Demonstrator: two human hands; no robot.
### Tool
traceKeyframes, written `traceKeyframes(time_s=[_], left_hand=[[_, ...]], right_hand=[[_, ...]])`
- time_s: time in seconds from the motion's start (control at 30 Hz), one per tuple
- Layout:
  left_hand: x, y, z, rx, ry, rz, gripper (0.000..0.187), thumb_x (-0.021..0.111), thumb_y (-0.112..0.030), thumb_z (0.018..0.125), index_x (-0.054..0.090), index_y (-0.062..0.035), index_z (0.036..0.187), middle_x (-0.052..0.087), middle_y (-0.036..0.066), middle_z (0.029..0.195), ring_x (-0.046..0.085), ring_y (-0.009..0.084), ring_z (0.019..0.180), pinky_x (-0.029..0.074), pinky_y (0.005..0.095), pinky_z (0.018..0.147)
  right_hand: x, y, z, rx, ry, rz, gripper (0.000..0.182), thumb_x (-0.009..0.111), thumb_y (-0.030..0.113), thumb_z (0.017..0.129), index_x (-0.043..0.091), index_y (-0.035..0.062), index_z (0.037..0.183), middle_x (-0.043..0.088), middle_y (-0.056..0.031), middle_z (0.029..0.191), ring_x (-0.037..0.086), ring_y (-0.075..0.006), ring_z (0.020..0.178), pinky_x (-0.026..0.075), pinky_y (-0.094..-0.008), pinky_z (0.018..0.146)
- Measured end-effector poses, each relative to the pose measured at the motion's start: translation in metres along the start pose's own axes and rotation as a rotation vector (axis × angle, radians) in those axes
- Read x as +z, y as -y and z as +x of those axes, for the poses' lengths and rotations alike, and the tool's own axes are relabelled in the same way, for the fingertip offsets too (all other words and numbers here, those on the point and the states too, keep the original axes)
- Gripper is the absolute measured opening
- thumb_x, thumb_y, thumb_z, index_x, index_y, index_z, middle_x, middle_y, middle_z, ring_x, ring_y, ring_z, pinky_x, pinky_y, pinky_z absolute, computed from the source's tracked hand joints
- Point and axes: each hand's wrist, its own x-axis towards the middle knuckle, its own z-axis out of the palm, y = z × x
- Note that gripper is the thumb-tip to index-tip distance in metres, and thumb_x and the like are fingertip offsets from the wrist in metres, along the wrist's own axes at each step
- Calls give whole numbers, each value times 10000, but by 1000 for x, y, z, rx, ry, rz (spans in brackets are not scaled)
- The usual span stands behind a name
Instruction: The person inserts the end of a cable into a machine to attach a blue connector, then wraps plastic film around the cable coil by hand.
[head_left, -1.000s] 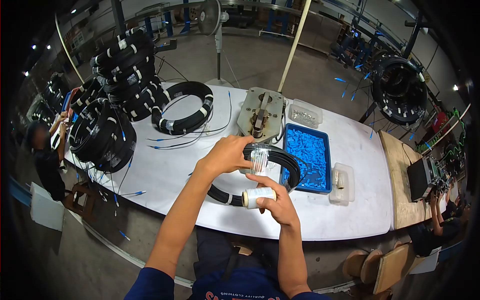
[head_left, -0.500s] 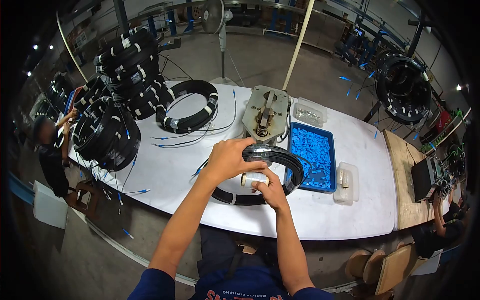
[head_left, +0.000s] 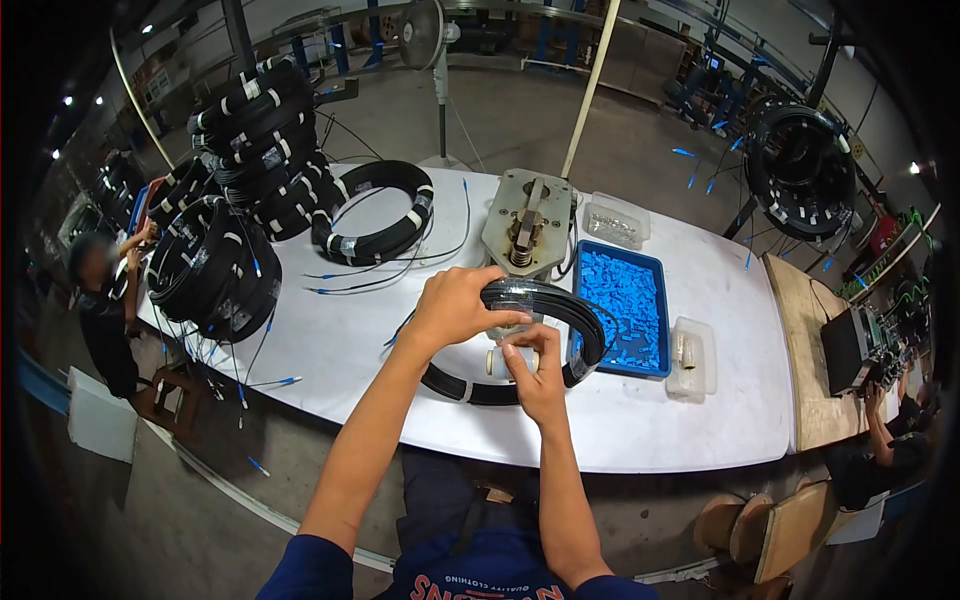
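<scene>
A black cable coil (head_left: 592,340) is tilted up at its far side, its near side low over the white table. My left hand (head_left: 455,312) is closed around the far left part of the coil, beside a shiny band of clear film (head_left: 514,292). Inside the ring, my right hand (head_left: 540,378) has its fingers curled round a small roll of clear wrapping film (head_left: 496,363), just below the left fingertips. Part of the roll is hidden by the fingers. Right behind the coil stands a metal bench press (head_left: 525,225).
A blue tray (head_left: 664,310) of small blue connectors is right of the coil, between a clear box of small parts (head_left: 616,226) and a clear box with another roll (head_left: 697,372). Another coil (head_left: 378,248) and stacked coils (head_left: 262,140) lie left. Co-workers sit at both sides.
My right hand has turned and risen slightly with the film roll, its fingers now higher beneath the banded part of the coil. My left hand keeps its grip.
</scene>
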Motion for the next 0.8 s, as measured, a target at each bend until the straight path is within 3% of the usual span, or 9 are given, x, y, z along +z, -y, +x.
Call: traceKeyframes(time_s=[0.03, 0.17, 0.33, 0.43, 0.5, 0.53, 0.63, 0.67, 0.8], left_hand=[[0, -2, -1, -1, -1, 3, 533, 846, -537, 645, 719, -78, 884, 700, 84, 698, 689, 269, 643, 524, 358, 618], [1, -1, -2, -1, 11, -11, 604, 813, -631, 622, 725, -98, 891, 697, 91, 704, 690, 294, 670, 526, 389, 631], [-6, -9, -3, 4, 57, -40, 638, 802, -656, 617, 728, -98, 917, 685, 78, 661, 683, 297, 626, 525, 384, 610], [-8, -14, -3, -69, 127, -33, 575, 818, -578, 660, 725, -69, 913, 709, 73, 796, 678, 255, 728, 519, 354, 664], [-4, -12, -2, 172, -40, 173, 618, 783, -610, 669, 725, -69, 962, 677, 87, 974, 625, 254, 907, 492, 366, 771], [-9, -12, 0, 224, 22, 269, 627, 748, -610, 695, 713, -50, 977, 621, 99, 1089, 554, 273, 1011, 458, 378, 846], [-15, -21, 4, 351, 44, 417, 597, 748, -576, 725, 700, -29, 957, 645, 114, 1039, 575, 296, 1002, 454, 389, 864], [-15, -22, 9, 322, 194, 356, 613, 732, -555, 759, 658, -9, 1028, 663, 146, 995, 618, 351, 961, 487, 422, 821], [-9, -30, 8, 197, 217, 110, 651, 727, -531, 787, 562, -20, 1154, 676, 184, 852, 657, 438, 776, 531, 466, 680]], right_hand=[[2, -2, -2, 22, -75, 96, 257, 629, 141, 949, 541, -6, 1141, 645, -86, 971, 587, -142, 907, 464, -290, 828], [2, -10, -1, 70, -80, -27, 296, 645, 136, 934, 531, -27, 1153, 666, -93, 947, 615, -160, 920, 467, -299, 857], [2, -16, 8, 87, 23, 3, 214, 610, 110, 953, 692, -21, 1101, 703, -92, 1005, 628, -142, 957, 483, -297, 868], [-1, -16, 6, 57, 99, 5, 266, 634, 188, 962, 687, -35, 1097, 704, -97, 1006, 636, -154, 942, 487, -298, 868], [0, -16, -1, 72, 59, 60, 299, 629, 230, 970, 689, -41, 1083, 706, -103, 1006, 640, -161, 934, 490, -301, 865], [1, -16, -4, 81, 18, 116, 338, 625, 271, 979, 692, -47, 1069, 707, -110, 1006, 645, -169, 925, 493, -304, 862], [5, -15, -8, 152, -53, 166, 397, 600, 325, 989, 694, -58, 1037, 704, -120, 1005, 645, -176, 916, 496, -302, 852], [7, -13, -8, 133, -67, 141, 349, 570, 275, 1013, 694, -51, 1002, 710, -102, 967, 647, -160, 896, 494, -291, 822], [7, -17, -5, 108, -135, 22, 263, 574, 192, 1001, 689, -44, 980, 710, -93, 902, 647, -152, 846, 492, -290, 783]])
